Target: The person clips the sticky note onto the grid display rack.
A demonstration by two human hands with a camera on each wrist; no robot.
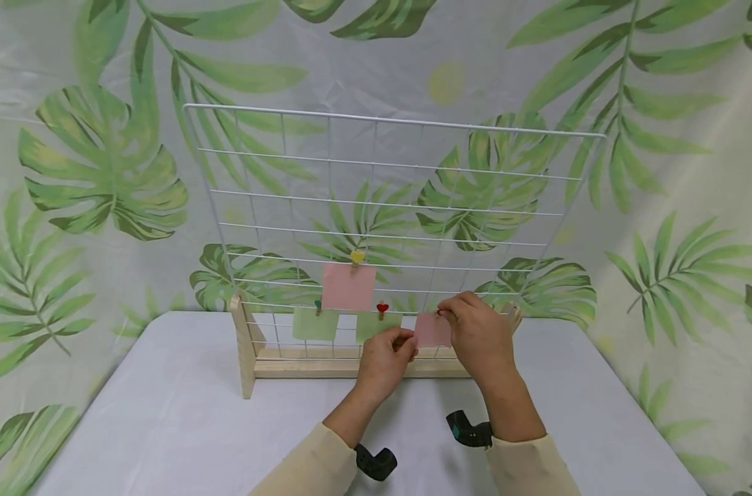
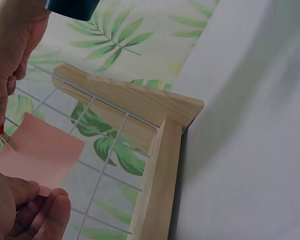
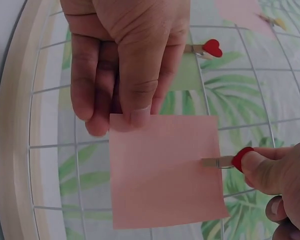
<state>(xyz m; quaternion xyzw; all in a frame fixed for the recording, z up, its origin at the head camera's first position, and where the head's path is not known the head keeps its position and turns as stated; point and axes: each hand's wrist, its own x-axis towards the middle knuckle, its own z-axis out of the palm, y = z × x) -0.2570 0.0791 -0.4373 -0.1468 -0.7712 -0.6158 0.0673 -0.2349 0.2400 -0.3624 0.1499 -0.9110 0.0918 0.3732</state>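
Note:
A pink paper square (image 3: pixel 165 185) lies against the lower right of a white wire grid (image 1: pixel 376 204). My left hand (image 1: pixel 384 362) pinches its left edge between thumb and fingers. With thumb and forefinger, my right hand (image 1: pixel 478 334) grips a small wooden clothespin (image 3: pixel 217 162) bearing a red heart, set over the paper's top edge. To the left, two green paper squares (image 1: pixel 316 324) hang on the grid, one under another red-heart clothespin (image 1: pixel 382 310). Above them hangs a larger-looking pink square (image 1: pixel 349 286), held by a yellow-heart clothespin (image 1: pixel 357 258).
The grid stands in a wooden base (image 1: pixel 307 368) with an upright side foot (image 1: pixel 244 348) on a white-covered table (image 1: pixel 165 427). Behind it hangs a leaf-patterned cloth (image 1: pixel 376 69). Black wrist devices (image 1: pixel 469 430) sit at both wrists.

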